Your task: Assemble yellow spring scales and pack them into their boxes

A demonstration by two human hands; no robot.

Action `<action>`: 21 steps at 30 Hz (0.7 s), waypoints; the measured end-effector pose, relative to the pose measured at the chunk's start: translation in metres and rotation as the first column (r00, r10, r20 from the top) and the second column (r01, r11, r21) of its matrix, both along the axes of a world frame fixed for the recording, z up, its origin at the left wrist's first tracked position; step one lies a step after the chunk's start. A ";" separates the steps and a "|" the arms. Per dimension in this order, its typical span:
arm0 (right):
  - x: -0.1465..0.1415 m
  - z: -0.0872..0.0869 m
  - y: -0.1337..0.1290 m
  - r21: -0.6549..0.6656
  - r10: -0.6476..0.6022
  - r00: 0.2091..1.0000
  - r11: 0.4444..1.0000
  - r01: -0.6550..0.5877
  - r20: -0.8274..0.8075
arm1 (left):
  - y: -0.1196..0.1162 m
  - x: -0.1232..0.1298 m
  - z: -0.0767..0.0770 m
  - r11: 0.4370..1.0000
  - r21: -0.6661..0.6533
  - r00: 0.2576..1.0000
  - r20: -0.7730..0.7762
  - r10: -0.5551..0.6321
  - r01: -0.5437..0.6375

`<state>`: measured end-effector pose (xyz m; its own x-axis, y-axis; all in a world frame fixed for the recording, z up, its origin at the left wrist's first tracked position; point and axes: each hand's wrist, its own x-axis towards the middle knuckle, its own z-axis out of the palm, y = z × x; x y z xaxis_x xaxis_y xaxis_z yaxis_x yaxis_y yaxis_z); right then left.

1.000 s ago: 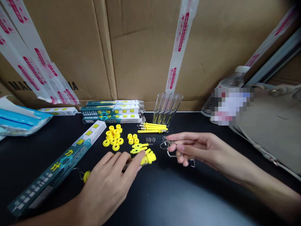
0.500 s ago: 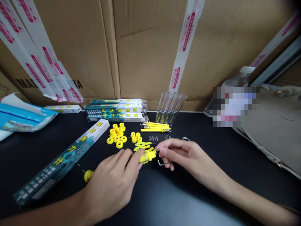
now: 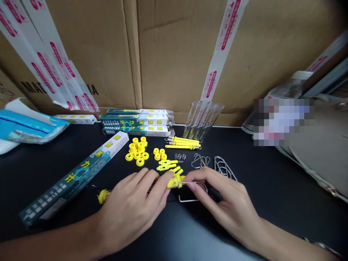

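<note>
My left hand [image 3: 136, 206] is wrapped round a tube with yellow ends; most of the tube is hidden under the palm. One yellow end [image 3: 103, 196] with a thin wire hook sticks out at the left, the other yellow end [image 3: 176, 181] shows at my fingertips. My right hand [image 3: 223, 203] pinches a bent metal wire hook [image 3: 189, 200] between thumb and index finger, with its upper tip against the right yellow end. Just behind my hands lie small yellow rods [image 3: 166, 167], little springs [image 3: 179, 157] and yellow rings [image 3: 140, 162].
Wire hooks [image 3: 224, 167], yellow rods with springs [image 3: 182, 146] and clear tubes [image 3: 202, 121] lie further back. A long box [image 3: 78, 175] is at the left, near stacked boxes [image 3: 136, 125]. At the right are a bottle [image 3: 290, 88] and a bag [image 3: 318, 145]. Cardboard [image 3: 168, 54] stands behind.
The wire hook in my right hand has turned and now shows its full U shape, its tip at the yellow end. The view has shifted slightly, uncovering more hooks behind my right hand.
</note>
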<state>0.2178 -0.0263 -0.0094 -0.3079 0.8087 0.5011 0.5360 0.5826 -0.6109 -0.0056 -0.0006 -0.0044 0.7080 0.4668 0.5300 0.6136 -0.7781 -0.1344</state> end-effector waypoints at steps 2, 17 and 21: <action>0.000 0.000 0.001 -0.002 0.005 1.000 1.000 -0.005 0.000 | 0.000 -0.001 0.000 1.000 0.006 1.000 -0.005 0.000 0.000; 0.001 -0.007 0.001 0.012 0.031 0.992 0.999 -0.032 0.122 | 0.000 -0.002 0.000 0.998 0.066 0.999 -0.033 -0.021 0.023; 0.000 -0.005 -0.001 0.077 -0.007 0.979 0.997 -0.009 0.204 | 0.000 -0.002 -0.003 0.998 0.049 0.999 -0.015 -0.033 0.033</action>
<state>0.2176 -0.0273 -0.0147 -0.4113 0.7696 0.4885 0.6441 0.6246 -0.4417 -0.0072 -0.0005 -0.0077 0.7300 0.4163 0.5420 0.5854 -0.7901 -0.1815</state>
